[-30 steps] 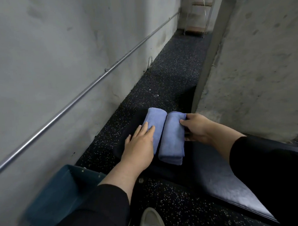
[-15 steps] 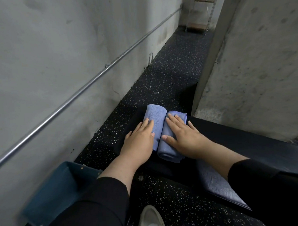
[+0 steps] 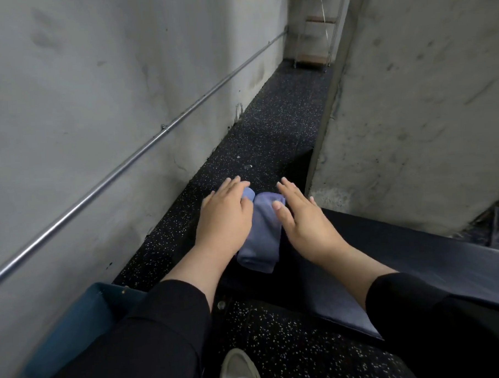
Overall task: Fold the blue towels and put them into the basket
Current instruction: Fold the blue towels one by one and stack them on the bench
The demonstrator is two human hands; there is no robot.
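Two folded blue towels [image 3: 260,234] lie side by side, touching along their long edges, on the near end of a dark padded bench [image 3: 417,255] that runs off to the right. The left hand [image 3: 225,218] lies palm down over the left towel, covering most of it, with its fingers [image 3: 236,185] straight and loosely together, reaching past the far end of the cloth. The right hand [image 3: 304,218] is held palm down at the right edge of the right towel, its fingers straight and slightly spread; the thumb rests on the top of that towel, and it cannot be told whether the rest of the hand touches cloth or bench. Neither hand curls round anything. Both arms wear black sleeves [image 3: 163,329] pushed up above the wrists. A blue basket [image 3: 77,325] stands on the speckled black floor [image 3: 271,136] at lower left, beside the grey wall [image 3: 95,81], partly hidden behind the left sleeve and well apart from the towels. A metal pipe [image 3: 121,171] runs along that wall. A white shoe [image 3: 239,372] shows at the bottom edge, on the floor below the bench.
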